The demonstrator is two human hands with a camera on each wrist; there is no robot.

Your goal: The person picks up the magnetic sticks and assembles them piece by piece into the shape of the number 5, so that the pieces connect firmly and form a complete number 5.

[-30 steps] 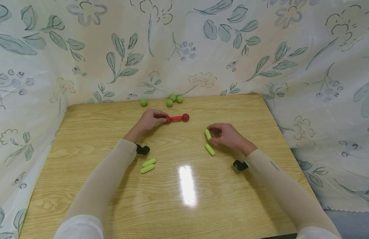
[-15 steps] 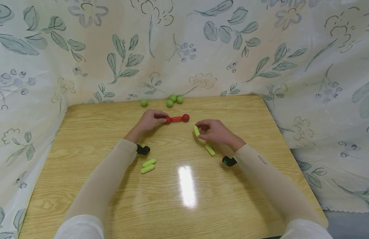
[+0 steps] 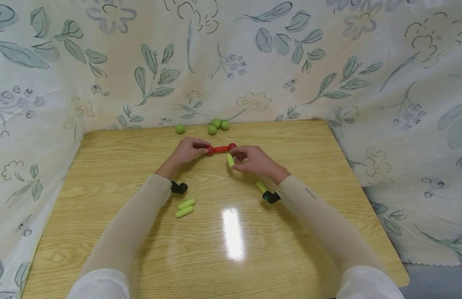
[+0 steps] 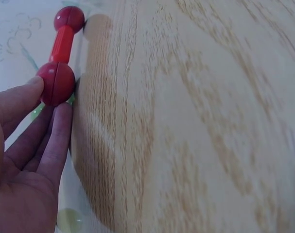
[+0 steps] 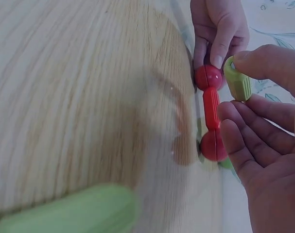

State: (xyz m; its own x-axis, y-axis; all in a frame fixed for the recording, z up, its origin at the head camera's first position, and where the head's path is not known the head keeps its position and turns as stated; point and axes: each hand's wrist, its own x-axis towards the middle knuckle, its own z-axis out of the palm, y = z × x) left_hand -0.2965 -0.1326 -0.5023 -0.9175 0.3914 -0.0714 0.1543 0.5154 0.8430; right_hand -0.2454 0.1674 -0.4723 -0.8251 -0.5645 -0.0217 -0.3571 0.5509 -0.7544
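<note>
A floral cloth [image 3: 231, 25] surrounded a glossy wooden table [image 3: 104, 166] on three sides.
Beyond the left hand [image 3: 187, 150] and the right hand [image 3: 253, 160], the off-white fabric rose from the table's far edge, printed with grey-green leaves, outlined blossoms and bluish berries; it continued outward past each hand, rumpled on the right hand's side. Nearer the wearer than both hands, a bright patch of reflected light [image 3: 233, 233] gleamed on the tabletop (its outline was a soft upright oblong). Well out past the right hand, a grey-blue surface [image 3: 440, 282] showed below the cloth's scalloped hem [image 3: 436, 263].
</note>
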